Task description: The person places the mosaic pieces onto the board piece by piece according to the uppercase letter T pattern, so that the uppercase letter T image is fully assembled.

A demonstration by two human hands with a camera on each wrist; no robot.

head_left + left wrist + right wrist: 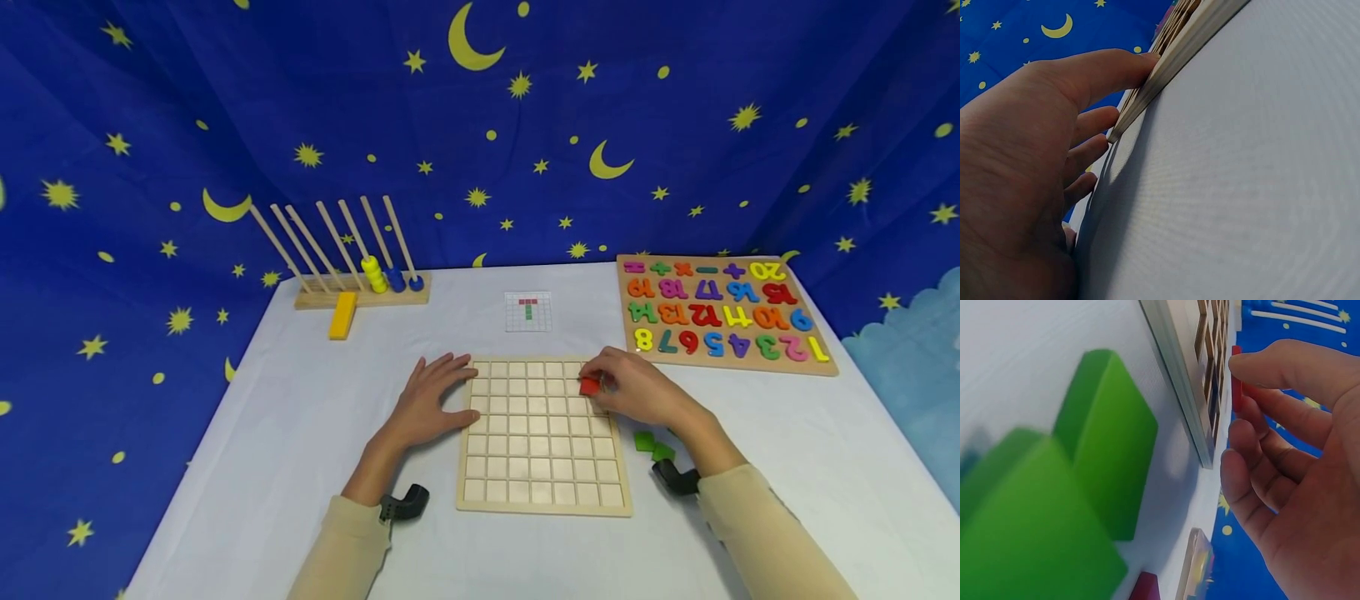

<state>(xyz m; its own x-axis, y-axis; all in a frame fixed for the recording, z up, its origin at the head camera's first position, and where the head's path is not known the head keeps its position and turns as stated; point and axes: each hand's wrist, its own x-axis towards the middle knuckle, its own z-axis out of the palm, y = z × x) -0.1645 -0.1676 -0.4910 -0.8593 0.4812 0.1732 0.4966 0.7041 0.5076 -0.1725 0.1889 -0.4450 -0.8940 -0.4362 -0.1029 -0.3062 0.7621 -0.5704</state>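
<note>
Beige long sleeves (776, 537) come in nearest us, each wrist wearing a black strapped-on device (406, 503). We see the left hand (427, 404) with fingers spread, thumb touching the left rim of a square pale-wood grid board (543, 509), forefinger up by its far left corner. The right hand (637, 387) has fingers pinching a small flat red square tile (589, 387), which sits over the far right part of the grid; we can't tell if it touches the wood. Two bright green square tiles (643, 442) lie right of the board, close together, near the right wrist; in the right wrist view they loom large, and we catch a dark red piece (1145, 587) at the bottom edge. Beyond the board we have a small white gridded card (540, 326) showing a red bar over a green stem. Far right, a wooden number puzzle (823, 367) with multicoloured digits and signs; far left, a wooden peg abacus (378, 300) with yellow and blue beads, orange-yellow rectangular block (342, 318) just in front. White-covered tabletop (255, 467), blue curtain (525, 125) with yellow moons and stars behind.
</note>
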